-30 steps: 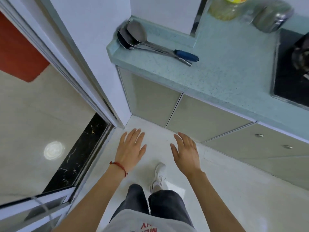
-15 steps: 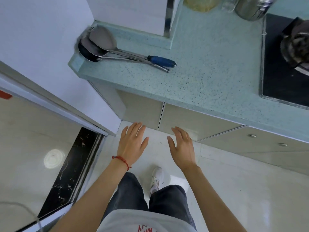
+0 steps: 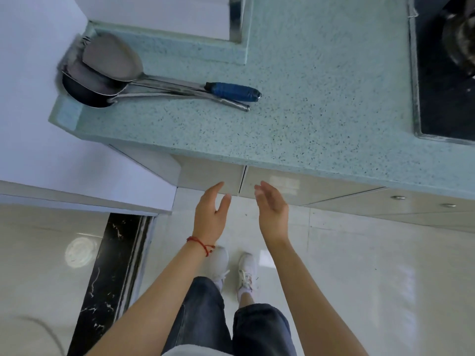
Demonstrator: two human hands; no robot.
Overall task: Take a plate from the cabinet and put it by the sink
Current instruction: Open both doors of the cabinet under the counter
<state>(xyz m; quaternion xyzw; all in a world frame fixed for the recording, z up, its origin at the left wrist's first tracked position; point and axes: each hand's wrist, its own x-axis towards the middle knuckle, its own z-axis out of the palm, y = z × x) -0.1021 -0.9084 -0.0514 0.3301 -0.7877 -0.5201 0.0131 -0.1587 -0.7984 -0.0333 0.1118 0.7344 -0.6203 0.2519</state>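
Beige cabinet doors [image 3: 277, 185] run under the teal speckled counter [image 3: 321, 98], all closed. My left hand [image 3: 210, 214], a red string on its wrist, is held out empty with fingers apart, its tips close to the left door [image 3: 203, 176]. My right hand [image 3: 272, 209] is also empty and open, palm turned inward, just below the door to the right of the seam. No plate and no sink are in view.
Two metal ladles and a blue-handled spatula [image 3: 154, 80] lie at the counter's left end. A black stove top [image 3: 447, 86] with a pot sits at the right. Round drawer knobs [image 3: 398, 197] show further right. A white wall [image 3: 38, 111] and a dark door threshold [image 3: 113, 265] are to my left.
I have stepped closer to the counter and both hands have moved forward to the cabinet doors, turning from palm-down to palms facing each other.
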